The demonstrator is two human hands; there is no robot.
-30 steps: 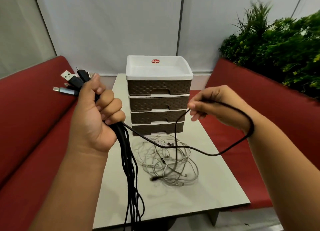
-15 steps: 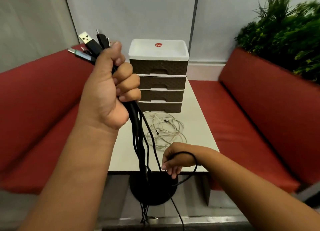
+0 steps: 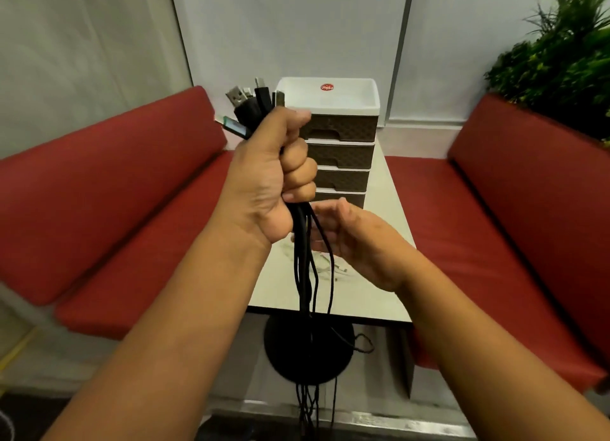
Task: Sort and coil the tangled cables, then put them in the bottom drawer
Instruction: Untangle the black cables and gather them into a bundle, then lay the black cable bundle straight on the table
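My left hand (image 3: 274,173) grips a bundle of black cables (image 3: 305,269) in a fist, held upright in front of the drawer unit. Several USB plugs (image 3: 251,102) stick out above the fist, and the cable tails hang down past the table edge toward the floor. My right hand (image 3: 350,236) sits just under the fist, its fingers fairly straight behind the hanging cables and its thumb above them. White cables (image 3: 333,267) lie on the table, mostly hidden by my hands. The brown four-drawer unit (image 3: 343,133) has its bottom drawer (image 3: 343,198) closed.
The narrow white table (image 3: 389,193) stands on a round black base (image 3: 307,351). Red benches run along the left (image 3: 109,209) and the right (image 3: 495,229). A green plant (image 3: 561,61) stands behind the right bench. The unit's top tray (image 3: 330,92) is white.
My right hand rose from the table's front edge to just below the left fist, and the cable loop it held now hangs with the bundle. The left fist shifted toward the centre.
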